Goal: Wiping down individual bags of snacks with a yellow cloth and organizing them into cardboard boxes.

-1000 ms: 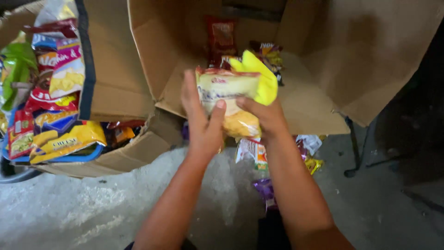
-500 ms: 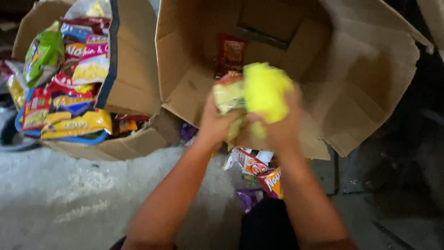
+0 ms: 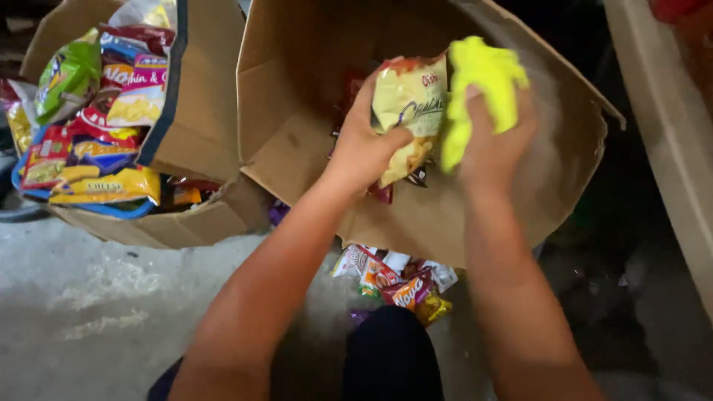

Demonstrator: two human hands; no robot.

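While the left hand (image 3: 362, 148) keeps its grip clamped on a pale yellow crinkled snack bag (image 3: 406, 111), we see the right hand (image 3: 494, 145) closed on a bright yellow cloth (image 3: 479, 82) touching the bag, both above the open brown cardboard box (image 3: 297, 89).

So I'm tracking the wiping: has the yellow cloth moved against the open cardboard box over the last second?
Yes. The yellow cloth, in the right hand, has moved up and right, toward the cardboard box's far wall.
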